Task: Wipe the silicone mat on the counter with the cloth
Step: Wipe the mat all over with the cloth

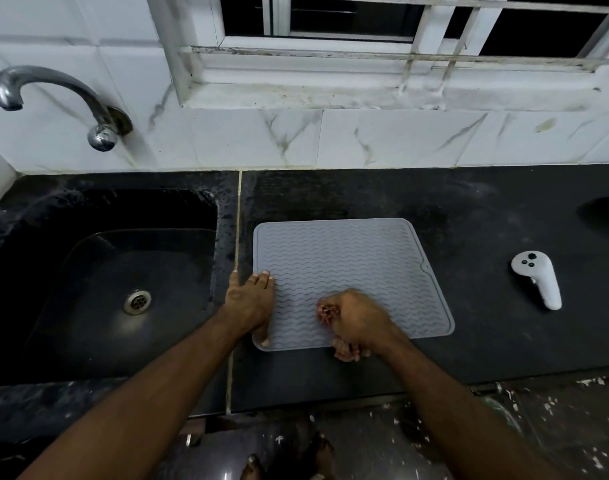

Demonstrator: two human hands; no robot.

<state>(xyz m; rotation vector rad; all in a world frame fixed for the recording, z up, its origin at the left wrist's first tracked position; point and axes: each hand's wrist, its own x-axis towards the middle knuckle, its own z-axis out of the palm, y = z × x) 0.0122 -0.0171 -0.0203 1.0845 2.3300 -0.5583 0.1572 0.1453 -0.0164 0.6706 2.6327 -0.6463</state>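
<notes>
The right hand (358,322) is closed in a fist around a small reddish cloth (327,312), which bunches out past the knuckles and presses on the near part of the mat (351,258); another bit of it seems to show under the wrist at the mat's front edge. The left hand (251,303) lies open and flat, fingers spread on the mat's left edge, gripping nothing, thumb near the front left corner. The grey, wavy-ribbed mat sits on the dark counter (469,209), just right of the black sink (123,278). A tap (53,98) juts from the tiled wall above the sink. A white controller (538,280) lies well apart to the right.
</notes>
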